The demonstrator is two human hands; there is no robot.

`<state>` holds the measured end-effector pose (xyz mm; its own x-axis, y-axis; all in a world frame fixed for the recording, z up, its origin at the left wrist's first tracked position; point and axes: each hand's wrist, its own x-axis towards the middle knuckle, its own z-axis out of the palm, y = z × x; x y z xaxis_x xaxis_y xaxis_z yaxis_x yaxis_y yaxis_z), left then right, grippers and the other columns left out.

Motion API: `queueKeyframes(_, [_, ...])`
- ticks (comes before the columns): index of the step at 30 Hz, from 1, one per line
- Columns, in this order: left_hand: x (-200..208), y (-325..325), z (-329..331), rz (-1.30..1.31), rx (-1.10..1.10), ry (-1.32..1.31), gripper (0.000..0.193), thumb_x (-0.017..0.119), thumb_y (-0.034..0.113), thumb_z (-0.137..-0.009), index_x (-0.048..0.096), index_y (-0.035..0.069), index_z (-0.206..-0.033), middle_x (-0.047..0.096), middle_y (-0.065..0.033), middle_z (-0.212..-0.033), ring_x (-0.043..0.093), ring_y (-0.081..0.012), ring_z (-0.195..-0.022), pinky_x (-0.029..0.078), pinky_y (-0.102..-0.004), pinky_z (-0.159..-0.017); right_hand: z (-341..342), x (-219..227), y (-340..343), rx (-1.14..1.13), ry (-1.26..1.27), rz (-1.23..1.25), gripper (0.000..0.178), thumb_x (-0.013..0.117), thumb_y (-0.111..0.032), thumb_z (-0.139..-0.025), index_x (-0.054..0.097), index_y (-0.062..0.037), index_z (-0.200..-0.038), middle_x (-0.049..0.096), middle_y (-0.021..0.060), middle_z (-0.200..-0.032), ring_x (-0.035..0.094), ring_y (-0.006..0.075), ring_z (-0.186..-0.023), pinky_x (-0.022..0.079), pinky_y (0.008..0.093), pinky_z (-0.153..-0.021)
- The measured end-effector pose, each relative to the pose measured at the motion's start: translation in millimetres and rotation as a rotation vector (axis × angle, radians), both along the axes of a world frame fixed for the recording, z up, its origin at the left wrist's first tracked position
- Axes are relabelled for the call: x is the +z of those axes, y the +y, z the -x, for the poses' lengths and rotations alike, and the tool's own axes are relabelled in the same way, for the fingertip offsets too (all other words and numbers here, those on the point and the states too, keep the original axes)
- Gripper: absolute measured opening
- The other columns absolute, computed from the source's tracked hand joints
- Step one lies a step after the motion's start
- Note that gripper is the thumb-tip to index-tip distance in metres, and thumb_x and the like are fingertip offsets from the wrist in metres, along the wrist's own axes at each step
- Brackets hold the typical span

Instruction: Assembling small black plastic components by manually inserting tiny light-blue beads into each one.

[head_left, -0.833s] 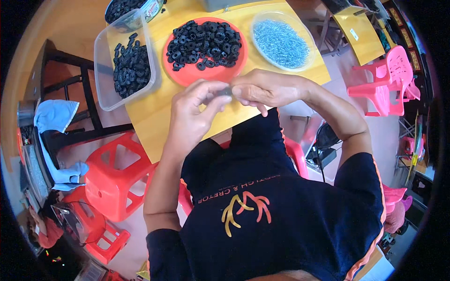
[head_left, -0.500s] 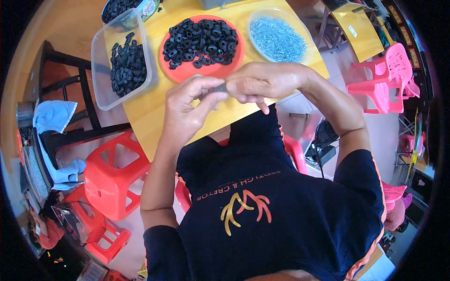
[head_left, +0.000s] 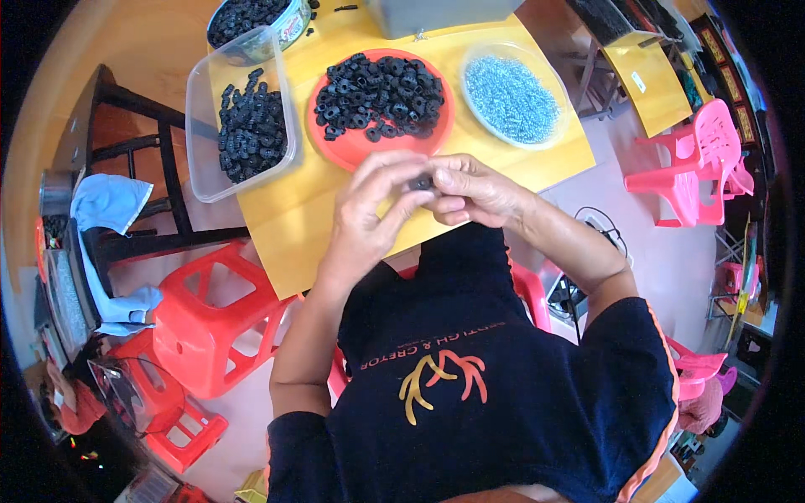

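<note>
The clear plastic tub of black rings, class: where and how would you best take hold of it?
Hedged: take the clear plastic tub by its two long rims, from above. It lies flat and open-topped on the yellow table, its near corner overhanging the edge; the red plate crowds one side, so use both hands.

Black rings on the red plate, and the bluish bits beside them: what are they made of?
Black rings: probably rubber, since they look matte and dull black. Red plate: likely plastic, smooth and evenly coloured. Bluish bits: seemingly metal, with a silvery glint, though too small to tell.

Small black ring-like part [head_left: 421,182], mostly hidden, apparently pinched between both hands' fingers
</note>
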<state>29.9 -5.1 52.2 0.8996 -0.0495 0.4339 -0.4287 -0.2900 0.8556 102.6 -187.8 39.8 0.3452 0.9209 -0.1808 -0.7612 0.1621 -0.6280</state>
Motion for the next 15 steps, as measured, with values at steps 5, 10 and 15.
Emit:
queueKeyframes(5, [1,-6,5,-0.135,0.018,-0.088,0.03,0.068,-0.001,-0.079,0.061,-0.003,-0.108,0.062,-0.0181,-0.108,0.064,-0.0321,-0.097,0.053,-0.0373,-0.08,13,-8,0,-0.04,0.197,-0.082,0.022,0.062,-0.026,-0.093,0.058,-0.0106,-0.108,0.047,-0.0058,-0.077,0.036,0.0013,-0.058,0.032,0.0169,-0.051])
queueKeyframes(10, [3,-8,7,-0.17,0.069,-0.157,0.03,0.067,-0.003,-0.078,0.061,-0.003,-0.107,0.063,-0.018,-0.105,0.065,-0.0324,-0.095,0.054,-0.0376,-0.079,20,-10,9,-0.077,0.204,-0.136,0.014,0.06,-0.02,-0.095,0.058,-0.0113,-0.106,0.045,-0.0068,-0.075,0.035,0.0009,-0.056,0.032,0.0166,-0.049])
queueKeyframes(15, [10,2,9,-0.137,0.06,0.01,0.029,0.067,-0.002,-0.08,0.064,-0.002,-0.109,0.064,-0.0151,-0.106,0.064,-0.0262,-0.098,0.052,-0.0317,-0.082,16,-1,12,-0.051,0.181,-0.094,0.02,0.059,-0.028,-0.095,0.058,-0.0102,-0.105,0.047,-0.0061,-0.076,0.036,0.0019,-0.056,0.032,0.0175,-0.049])
